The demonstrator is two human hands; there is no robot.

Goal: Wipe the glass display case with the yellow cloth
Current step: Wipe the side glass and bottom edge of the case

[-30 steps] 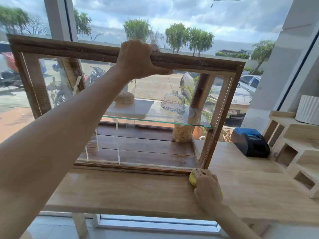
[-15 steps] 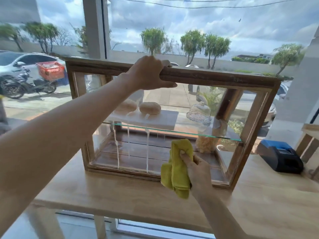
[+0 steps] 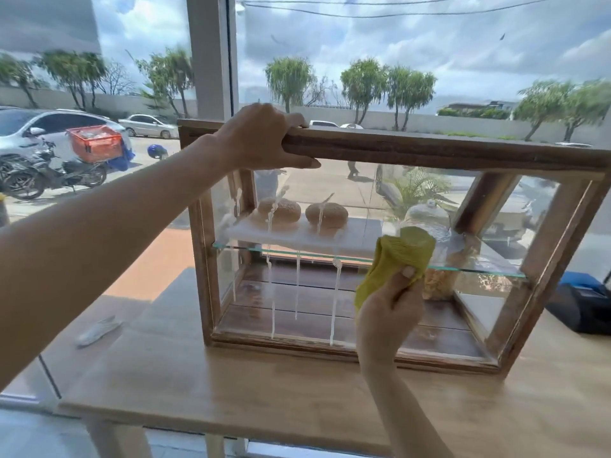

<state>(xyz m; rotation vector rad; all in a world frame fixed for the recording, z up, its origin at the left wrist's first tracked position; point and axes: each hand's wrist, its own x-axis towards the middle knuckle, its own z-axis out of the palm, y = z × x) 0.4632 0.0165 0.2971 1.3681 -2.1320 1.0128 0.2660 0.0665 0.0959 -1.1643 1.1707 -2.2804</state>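
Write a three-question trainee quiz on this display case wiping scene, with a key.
1. True or false: the left hand grips the top rail of the wooden-framed glass display case.
2. Which hand holds the bunched yellow cloth?
3. The white drip streaks lie: A) left of the cloth, B) right of it.

Key: 1 true; 2 the right hand; 3 A.

glass display case [image 3: 390, 150]: wood frame, glass panes, upright on the bench [image 3: 264, 398], glass shelf midway up. white drip streaks down front pane, left half. yellow cloth [image 3: 401, 256]: bunched up, pinched in right hand [image 3: 386, 320], raised at front pane near shelf height, right of the streaks
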